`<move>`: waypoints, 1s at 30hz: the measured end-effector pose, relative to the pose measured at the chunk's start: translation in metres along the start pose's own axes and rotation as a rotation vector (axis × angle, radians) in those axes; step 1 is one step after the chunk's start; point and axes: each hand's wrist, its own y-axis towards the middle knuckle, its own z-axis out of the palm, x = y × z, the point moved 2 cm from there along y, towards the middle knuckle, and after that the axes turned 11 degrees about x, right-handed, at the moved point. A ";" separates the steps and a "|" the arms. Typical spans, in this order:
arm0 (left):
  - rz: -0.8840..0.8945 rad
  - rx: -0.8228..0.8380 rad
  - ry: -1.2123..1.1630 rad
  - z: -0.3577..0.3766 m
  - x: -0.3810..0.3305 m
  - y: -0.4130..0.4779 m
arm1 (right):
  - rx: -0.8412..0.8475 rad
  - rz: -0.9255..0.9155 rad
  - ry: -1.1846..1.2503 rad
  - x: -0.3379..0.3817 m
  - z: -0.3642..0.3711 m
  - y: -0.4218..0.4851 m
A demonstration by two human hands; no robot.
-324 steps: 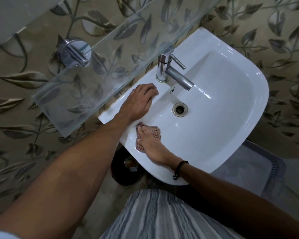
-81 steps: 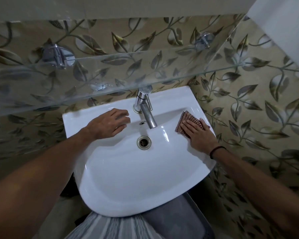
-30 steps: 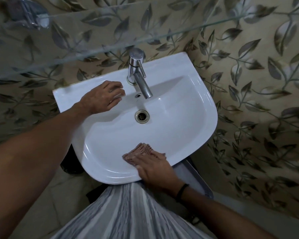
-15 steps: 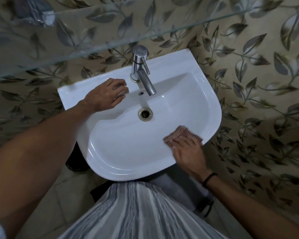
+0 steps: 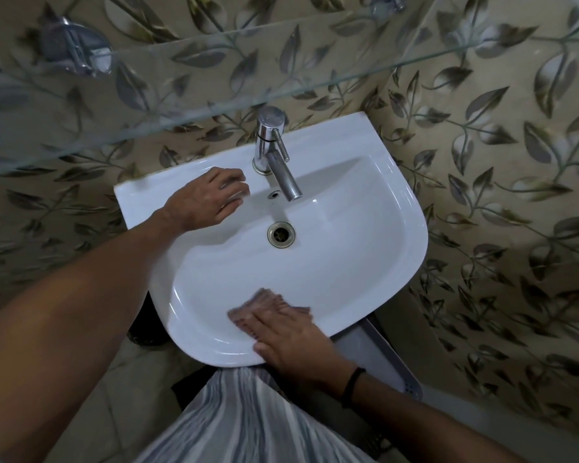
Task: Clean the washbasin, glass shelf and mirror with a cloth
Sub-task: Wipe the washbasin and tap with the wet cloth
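R hand (image 5: 291, 342) flat atop cloth (image 5: 264, 304), washbasin (image 5: 315, 255) front rim | L hand (image 5: 204, 200) relaxed, on back ledge

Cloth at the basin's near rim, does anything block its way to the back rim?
Nothing visible in the bowl except the drain. On the back rim stand the tap and, left of it, the left hand.

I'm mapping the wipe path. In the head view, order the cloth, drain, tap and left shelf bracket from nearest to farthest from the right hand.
1. cloth: pressed under the right hand, at the washbasin front rim.
2. drain: centre of the bowl.
3. tap: at the back edge.
4. shelf bracket: on the wall, upper left.
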 end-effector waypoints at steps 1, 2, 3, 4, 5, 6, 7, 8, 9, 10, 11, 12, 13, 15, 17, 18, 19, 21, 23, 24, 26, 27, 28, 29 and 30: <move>-0.001 0.001 -0.001 0.001 0.000 0.000 | -0.005 0.021 -0.034 -0.017 -0.006 -0.013; -0.001 0.002 -0.001 0.001 0.000 0.000 | -0.007 0.058 -0.065 -0.035 -0.011 -0.027; -0.002 0.003 -0.004 0.002 0.001 0.000 | -0.002 0.097 -0.097 -0.055 -0.016 -0.039; -0.006 0.004 -0.010 0.002 0.001 -0.001 | 0.012 0.135 -0.131 -0.075 -0.023 -0.051; -0.007 0.003 -0.018 0.002 0.001 -0.001 | 0.039 0.175 -0.159 -0.095 -0.030 -0.063; -0.006 0.001 -0.022 0.002 0.002 -0.002 | 0.072 0.219 -0.177 -0.115 -0.036 -0.072; -0.003 -0.004 -0.020 0.002 0.001 -0.002 | 0.091 0.266 -0.190 -0.135 -0.044 -0.080; 0.002 -0.007 -0.015 0.002 0.001 -0.001 | 0.101 0.316 -0.199 -0.155 -0.051 -0.084; 0.004 -0.010 -0.010 0.002 0.001 -0.001 | 0.098 0.367 -0.205 -0.173 -0.059 -0.087; 0.006 -0.015 -0.007 0.001 0.001 0.000 | 0.091 0.417 -0.212 -0.188 -0.067 -0.087; 0.008 -0.020 -0.007 0.001 0.001 0.000 | 0.087 0.455 -0.225 -0.202 -0.073 -0.085; 0.009 -0.022 -0.006 0.001 0.001 0.000 | 0.092 0.480 -0.237 -0.214 -0.079 -0.081; 0.010 -0.022 -0.006 0.001 0.001 0.000 | 0.108 0.493 -0.252 -0.224 -0.083 -0.077; 0.014 -0.020 -0.009 0.002 0.002 -0.001 | 0.148 0.496 -0.301 -0.242 -0.092 -0.069; 0.014 -0.019 -0.014 0.003 0.003 -0.002 | 0.159 0.490 -0.371 -0.257 -0.101 -0.061; 0.012 -0.022 -0.015 0.003 0.003 -0.002 | 0.152 0.486 -0.406 -0.263 -0.106 -0.057; 0.011 -0.025 -0.016 0.003 0.003 -0.001 | 0.146 0.484 -0.440 -0.268 -0.111 -0.052; 0.010 -0.030 -0.012 0.002 0.002 -0.001 | 0.128 0.484 -0.484 -0.274 -0.119 -0.043; 0.012 -0.033 -0.016 0.002 0.002 -0.002 | 0.101 0.516 -0.485 -0.275 -0.121 -0.037; 0.010 -0.034 -0.021 0.002 0.002 -0.002 | 0.085 0.547 -0.463 -0.272 -0.121 -0.036; 0.006 -0.034 -0.030 0.002 0.002 -0.002 | 0.059 0.624 -0.408 -0.262 -0.113 -0.041; 0.005 -0.034 -0.032 0.002 0.003 -0.002 | 0.051 0.666 -0.377 -0.253 -0.107 -0.047; 0.006 -0.035 -0.035 0.002 0.003 -0.002 | 0.035 0.705 -0.343 -0.242 -0.099 -0.054; 0.009 -0.038 -0.035 0.003 0.002 -0.002 | 0.006 0.734 -0.312 -0.231 -0.090 -0.062; 0.009 -0.041 -0.033 0.002 0.003 -0.002 | -0.013 0.757 -0.290 -0.218 -0.083 -0.067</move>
